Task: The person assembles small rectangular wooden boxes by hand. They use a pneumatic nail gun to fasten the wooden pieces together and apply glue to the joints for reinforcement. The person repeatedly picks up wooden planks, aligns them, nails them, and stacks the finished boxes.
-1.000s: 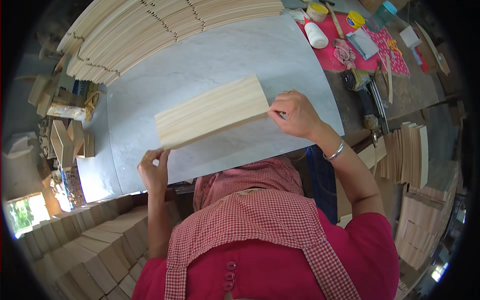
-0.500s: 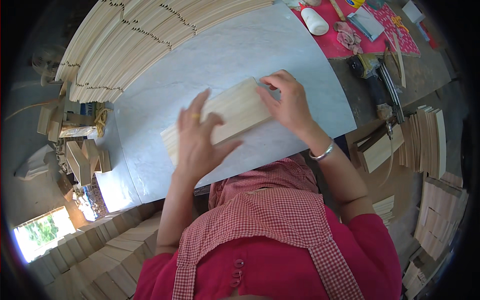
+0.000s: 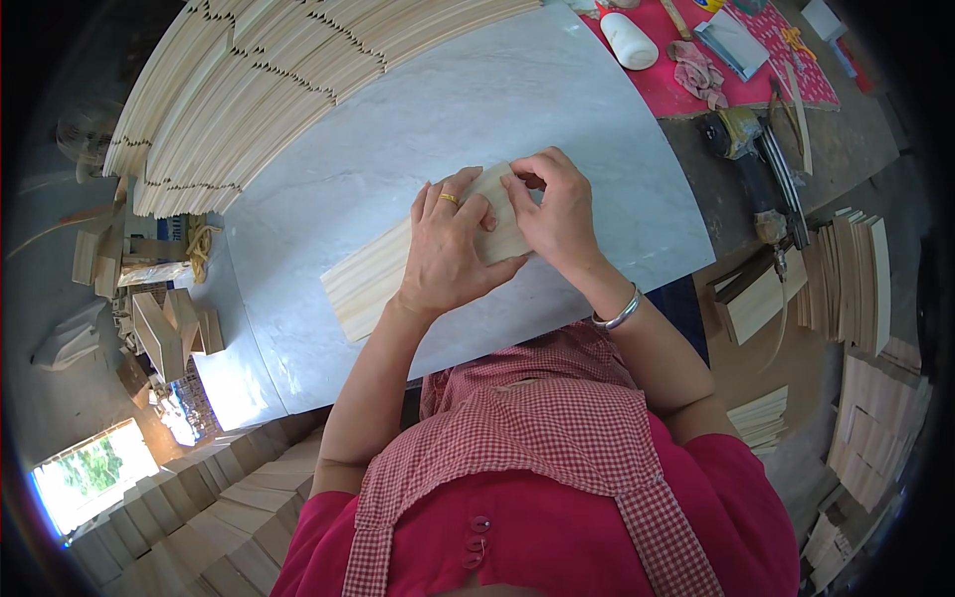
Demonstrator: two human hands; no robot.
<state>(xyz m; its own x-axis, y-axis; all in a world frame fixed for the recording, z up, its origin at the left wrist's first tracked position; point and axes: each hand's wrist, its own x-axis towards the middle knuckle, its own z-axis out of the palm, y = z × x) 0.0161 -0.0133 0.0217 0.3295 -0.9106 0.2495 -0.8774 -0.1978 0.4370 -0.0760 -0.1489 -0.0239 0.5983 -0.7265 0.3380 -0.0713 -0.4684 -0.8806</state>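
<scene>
A pale bundle of thin wooden slats (image 3: 370, 281) lies flat on the grey marble tabletop (image 3: 418, 129), slanting from lower left to upper right. My left hand (image 3: 450, 249) presses down on its middle, fingers spread, a gold ring on one finger. My right hand (image 3: 557, 214) grips the bundle's right end with bent fingers, a silver bangle on the wrist. Both hands hide the right half of the bundle.
Long rows of stacked wooden slats (image 3: 259, 90) line the far left of the tabletop. A red cloth (image 3: 736, 70) at the far right holds a white bottle (image 3: 629, 40), a rag and small tools. A power tool (image 3: 756, 159) and more slat stacks (image 3: 851, 279) stand at right.
The bundle, held tilted a second ago, now lies flat on the tabletop. My left hand moved from its lower left end onto its middle, close to my right hand.
</scene>
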